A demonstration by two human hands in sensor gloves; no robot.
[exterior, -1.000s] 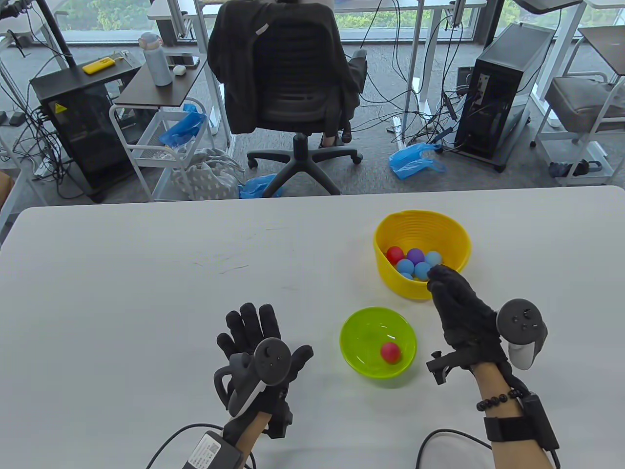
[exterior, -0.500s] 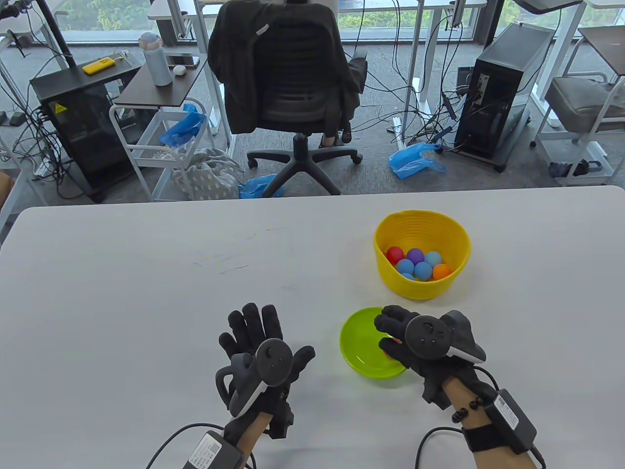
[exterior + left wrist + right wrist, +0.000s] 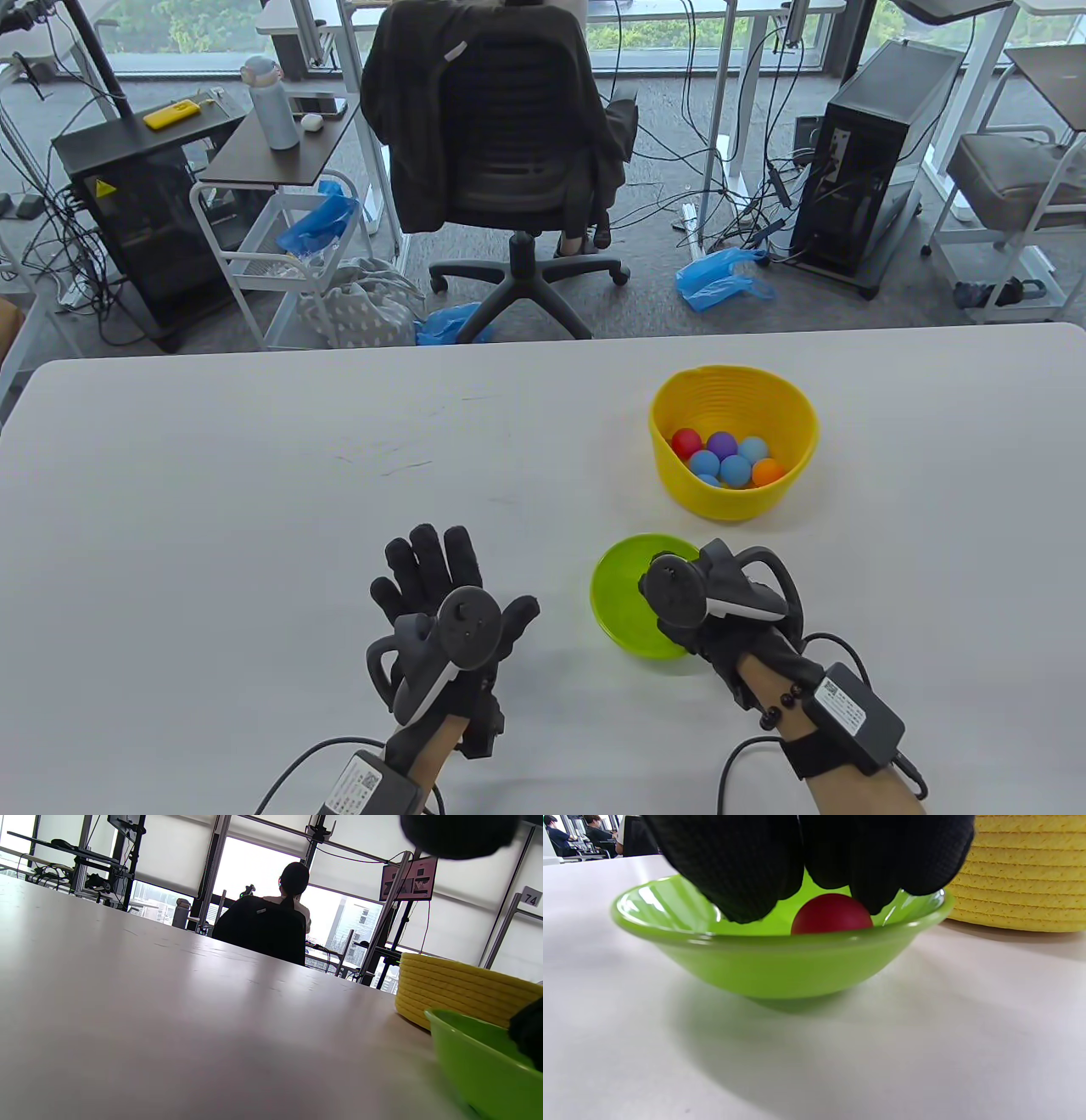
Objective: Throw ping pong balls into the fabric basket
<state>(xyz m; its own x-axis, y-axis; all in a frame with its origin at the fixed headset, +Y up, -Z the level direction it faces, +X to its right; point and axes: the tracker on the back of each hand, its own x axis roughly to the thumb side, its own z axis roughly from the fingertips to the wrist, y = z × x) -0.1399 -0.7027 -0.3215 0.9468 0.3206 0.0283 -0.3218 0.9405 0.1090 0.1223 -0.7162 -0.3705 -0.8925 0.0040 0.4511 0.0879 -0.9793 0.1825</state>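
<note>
The yellow woven fabric basket stands at the right of the white table with several coloured balls inside. A green bowl sits just in front of it. One red ball lies in the bowl, seen only in the right wrist view. My right hand hangs over the bowl and hides the ball in the table view. Its fingertips come down on either side of the ball, with no closed grip showing. My left hand rests flat on the table left of the bowl, fingers spread, holding nothing.
The basket and bowl show at the right of the left wrist view. Beyond the table's far edge stand an office chair with a person, carts, computer towers and cables. Cables trail from both wrists at the near edge.
My right hand drew back from over the basket, where an orange ball now lies, and came down over the green bowl's red ball. My left hand shifted slightly left.
</note>
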